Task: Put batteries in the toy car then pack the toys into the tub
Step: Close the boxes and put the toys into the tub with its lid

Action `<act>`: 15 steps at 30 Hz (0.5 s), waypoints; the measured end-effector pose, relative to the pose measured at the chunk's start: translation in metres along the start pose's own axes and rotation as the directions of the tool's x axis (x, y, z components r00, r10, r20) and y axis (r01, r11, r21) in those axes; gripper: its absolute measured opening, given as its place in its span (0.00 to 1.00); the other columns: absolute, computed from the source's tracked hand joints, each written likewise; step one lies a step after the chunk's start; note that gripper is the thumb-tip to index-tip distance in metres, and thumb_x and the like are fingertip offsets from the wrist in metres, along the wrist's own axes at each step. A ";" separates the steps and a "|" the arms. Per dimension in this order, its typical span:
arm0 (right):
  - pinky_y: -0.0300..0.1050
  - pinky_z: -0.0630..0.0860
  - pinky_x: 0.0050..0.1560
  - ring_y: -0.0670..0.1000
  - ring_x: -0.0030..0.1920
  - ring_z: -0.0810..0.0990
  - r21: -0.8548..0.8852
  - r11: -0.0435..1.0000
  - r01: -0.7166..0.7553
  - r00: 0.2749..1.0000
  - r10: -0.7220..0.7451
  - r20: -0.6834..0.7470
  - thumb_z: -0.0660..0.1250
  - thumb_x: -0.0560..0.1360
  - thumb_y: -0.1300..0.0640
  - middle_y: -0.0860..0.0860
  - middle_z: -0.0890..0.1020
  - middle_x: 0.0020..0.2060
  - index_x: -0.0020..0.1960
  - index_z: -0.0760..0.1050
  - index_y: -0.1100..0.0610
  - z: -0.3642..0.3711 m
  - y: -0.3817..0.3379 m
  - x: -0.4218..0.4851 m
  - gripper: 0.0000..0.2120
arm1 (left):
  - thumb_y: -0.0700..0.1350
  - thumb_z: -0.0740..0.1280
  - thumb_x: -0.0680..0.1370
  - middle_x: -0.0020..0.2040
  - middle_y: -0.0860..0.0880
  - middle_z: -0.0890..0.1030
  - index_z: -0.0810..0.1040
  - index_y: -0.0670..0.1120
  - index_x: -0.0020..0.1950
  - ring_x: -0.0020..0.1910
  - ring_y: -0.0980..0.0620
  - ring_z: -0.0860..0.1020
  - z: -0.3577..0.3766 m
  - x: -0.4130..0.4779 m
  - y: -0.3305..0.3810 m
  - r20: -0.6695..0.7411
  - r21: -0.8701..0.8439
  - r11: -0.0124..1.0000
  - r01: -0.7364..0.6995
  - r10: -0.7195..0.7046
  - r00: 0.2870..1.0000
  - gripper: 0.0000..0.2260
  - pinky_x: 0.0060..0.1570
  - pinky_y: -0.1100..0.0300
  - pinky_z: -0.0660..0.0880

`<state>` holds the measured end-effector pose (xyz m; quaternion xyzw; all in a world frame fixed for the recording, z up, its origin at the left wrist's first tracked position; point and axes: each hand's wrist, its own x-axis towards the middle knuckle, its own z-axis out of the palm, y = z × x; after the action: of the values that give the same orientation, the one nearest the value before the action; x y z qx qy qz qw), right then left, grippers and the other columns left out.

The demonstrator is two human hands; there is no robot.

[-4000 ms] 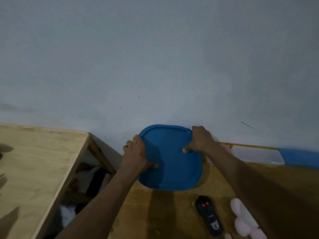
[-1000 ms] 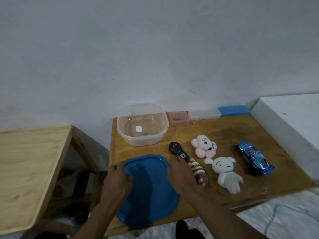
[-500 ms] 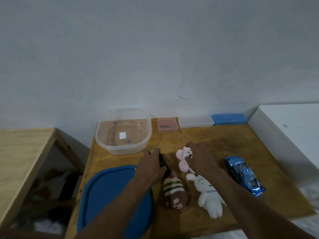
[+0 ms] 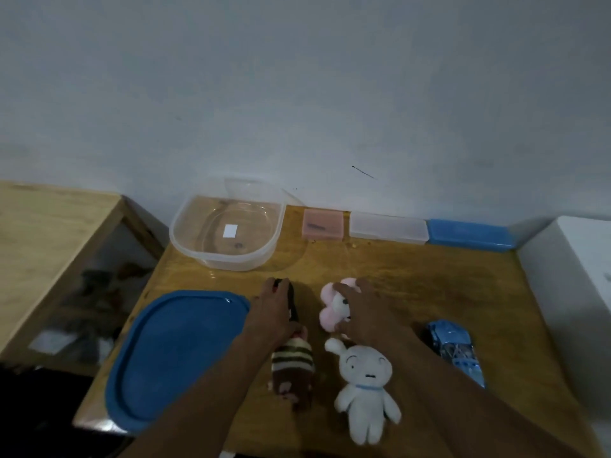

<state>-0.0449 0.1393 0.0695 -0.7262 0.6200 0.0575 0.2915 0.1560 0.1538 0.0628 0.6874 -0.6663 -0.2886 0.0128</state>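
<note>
The clear plastic tub (image 4: 231,262) stands empty at the back left of the wooden table (image 4: 429,292). Its blue lid (image 4: 175,352) lies flat at the front left. My left hand (image 4: 272,314) curls over the black remote control (image 4: 293,304), just right of the lid. My right hand (image 4: 365,314) closes its fingers on the pink flower plush (image 4: 327,317). A brown striped plush (image 4: 292,370) and a white plush (image 4: 363,381) lie in front of my hands. The shiny blue toy car (image 4: 456,350) sits apart at the right. No batteries are visible.
Along the wall lie a pink box (image 4: 323,224), a clear box (image 4: 386,227) and a blue box (image 4: 469,234). A white block (image 4: 578,292) borders the table's right edge. A lighter wooden table (image 4: 39,242) stands to the left, across a gap with clutter below.
The blue lid came off the tub and now lies flat at the front left. Both hands left it and moved right, the left onto the remote, the right onto the pink plush.
</note>
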 end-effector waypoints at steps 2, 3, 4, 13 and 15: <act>0.53 0.65 0.68 0.59 0.72 0.62 -0.019 1.000 -0.021 1.000 0.021 0.003 0.68 0.74 0.48 0.52 0.52 0.76 0.75 0.55 0.42 0.003 0.001 0.004 0.35 | 0.51 0.77 0.67 0.76 0.44 0.57 0.55 0.46 0.78 0.70 0.42 0.66 0.000 0.004 0.003 0.004 0.032 0.999 -0.016 0.016 1.000 0.46 0.68 0.48 0.68; 0.54 0.65 0.68 0.59 0.71 0.62 -0.015 1.000 -0.024 1.000 0.024 0.001 0.69 0.73 0.48 0.51 0.52 0.76 0.75 0.56 0.41 0.004 0.003 0.006 0.35 | 0.51 0.77 0.67 0.77 0.43 0.56 0.54 0.46 0.78 0.71 0.42 0.65 -0.001 0.007 0.003 0.018 0.062 0.998 -0.024 0.023 1.000 0.47 0.68 0.47 0.67; 0.53 0.65 0.68 0.59 0.71 0.62 -0.004 1.000 -0.022 1.000 0.022 -0.004 0.69 0.73 0.48 0.51 0.52 0.76 0.75 0.56 0.41 0.004 0.004 0.007 0.35 | 0.52 0.77 0.67 0.77 0.43 0.55 0.53 0.47 0.78 0.72 0.42 0.63 -0.003 0.009 0.004 0.036 0.096 0.995 -0.027 0.023 0.999 0.47 0.69 0.46 0.65; 0.54 0.67 0.66 0.57 0.70 0.64 0.019 1.000 0.000 0.998 0.001 -0.058 0.70 0.72 0.49 0.50 0.56 0.75 0.73 0.59 0.42 0.009 0.013 0.012 0.33 | 0.53 0.80 0.63 0.76 0.44 0.57 0.56 0.48 0.77 0.72 0.42 0.63 -0.014 0.029 0.001 0.137 0.166 0.982 -0.085 0.062 0.989 0.50 0.70 0.45 0.64; 0.54 0.67 0.67 0.57 0.70 0.63 0.018 1.000 0.007 0.999 -0.006 -0.048 0.70 0.72 0.49 0.50 0.56 0.74 0.73 0.60 0.42 0.009 0.013 0.014 0.33 | 0.50 0.80 0.64 0.75 0.45 0.58 0.55 0.49 0.77 0.71 0.42 0.63 -0.015 0.031 0.000 0.148 0.204 0.972 -0.119 0.090 0.985 0.49 0.70 0.44 0.64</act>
<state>-0.0513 0.1309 0.0514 -0.7266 0.6250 0.0336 0.2833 0.1605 0.1196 0.0638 0.6273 -0.7279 -0.2615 -0.0913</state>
